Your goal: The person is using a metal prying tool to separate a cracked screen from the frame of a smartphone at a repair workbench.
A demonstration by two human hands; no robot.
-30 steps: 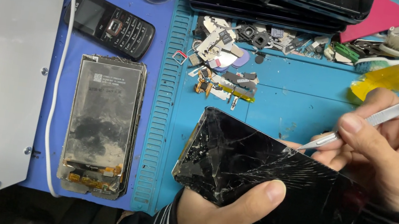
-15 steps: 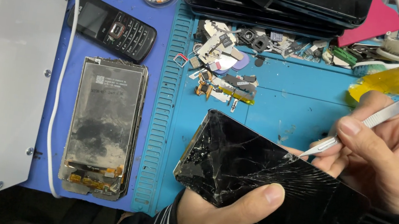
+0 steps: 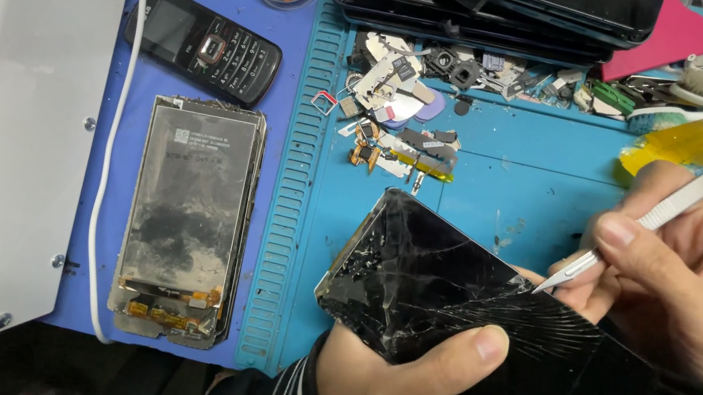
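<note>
Bench (image 3: 559, 177) with blue work mat, scattered small parts (image 3: 401, 112). Cracked phone (image 3: 479, 337): black glass, shattered in webbed lines, tilted, clasped from below by left hand (image 3: 397, 390). Right hand (image 3: 691, 285) pinches metal tweezers (image 3: 655, 215), tip at the phone's upper edge.

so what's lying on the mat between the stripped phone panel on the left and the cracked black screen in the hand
In the head view, only the ribbed left edge of the blue work mat lies between the stripped grey phone panel and the cracked black phone screen; that stretch is bare.

Left hand (image 3: 398, 381) cupped, right hand (image 3: 691, 285) in pinching grip.
</note>
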